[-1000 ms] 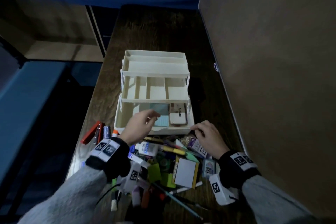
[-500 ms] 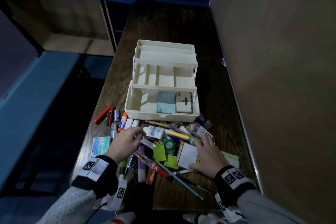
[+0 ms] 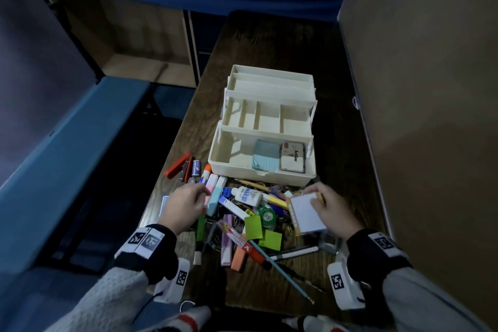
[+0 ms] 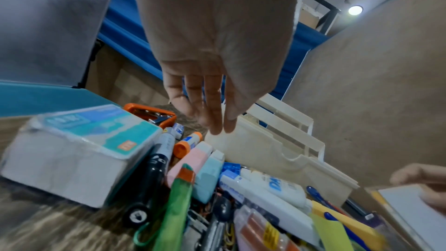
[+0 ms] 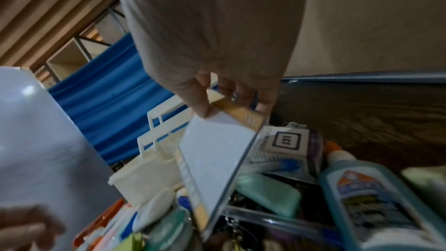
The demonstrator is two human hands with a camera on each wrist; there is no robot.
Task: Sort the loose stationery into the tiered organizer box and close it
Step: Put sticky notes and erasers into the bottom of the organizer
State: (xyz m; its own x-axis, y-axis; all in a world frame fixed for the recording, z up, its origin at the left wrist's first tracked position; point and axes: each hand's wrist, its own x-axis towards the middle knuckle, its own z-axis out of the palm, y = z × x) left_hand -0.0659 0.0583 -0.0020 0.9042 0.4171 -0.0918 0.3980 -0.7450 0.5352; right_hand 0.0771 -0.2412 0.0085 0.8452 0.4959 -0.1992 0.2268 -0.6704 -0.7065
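The white tiered organizer [image 3: 237, 164] stands open on the wooden table, with a blue notepad [image 3: 266, 155] and a stamp pad [image 3: 293, 157] in its bottom tray. Loose pens, markers and notes lie piled in front of it. My right hand [image 3: 316, 201] pinches a white note block in a clear case [image 3: 305, 214] by its far corner, tilted up off the pile; in the right wrist view the thumb [image 5: 200, 106] presses on the note block [image 5: 217, 159]. My left hand [image 3: 199, 197] hovers with straight fingers [image 4: 217, 121] over pink and teal erasers [image 4: 200, 161], holding nothing.
A red stapler [image 3: 179, 168] and a battery [image 3: 196, 167] lie left of the organizer. A glue bottle [image 3: 246, 195], green tape [image 3: 266, 215], green sticky notes [image 3: 253, 228] and a long brush [image 3: 280, 269] sit in the pile. A staple box [image 4: 79, 152] lies near the table's left edge. A partition [image 3: 417, 116] borders the right side.
My left hand drew back from the organizer's bottom tray to the pile's left side. My right hand took hold of the white note block and tilted it up.
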